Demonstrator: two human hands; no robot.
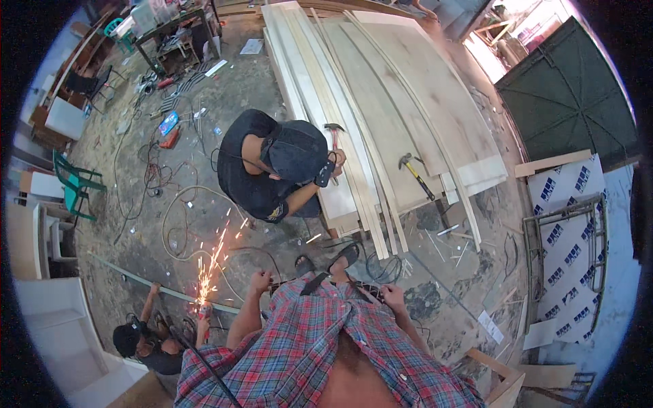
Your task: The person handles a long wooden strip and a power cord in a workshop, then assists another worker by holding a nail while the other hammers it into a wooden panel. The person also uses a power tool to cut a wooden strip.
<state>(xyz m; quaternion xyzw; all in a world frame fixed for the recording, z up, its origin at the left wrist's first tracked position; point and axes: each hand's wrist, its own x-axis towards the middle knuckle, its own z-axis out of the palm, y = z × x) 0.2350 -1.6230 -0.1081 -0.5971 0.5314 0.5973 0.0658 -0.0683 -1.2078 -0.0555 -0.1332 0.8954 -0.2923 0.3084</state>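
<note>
My left hand (260,281) is closed near my left hip, beside a dark belt (362,291) at my waist. On the other side my right hand (392,295) is curled shut close to the belt. Whatever either hand grips, if anything, is too small to make out. A black strap (313,284) hangs over the front of my plaid shirt (292,340). Ahead of me a co-worker in a dark cap bends over long wooden strips (340,143), with a claw hammer (334,128) at one hand. A yellow-and-black claw hammer (417,178) lies on the plywood stack (442,109).
At lower left another person works a power tool (204,311) throwing sparks (209,272) at a long metal bar (122,268). Cables and a hose (166,211) cross the floor. Left stands a green chair (76,180); right, a metal frame (602,258) leans against printed sheets.
</note>
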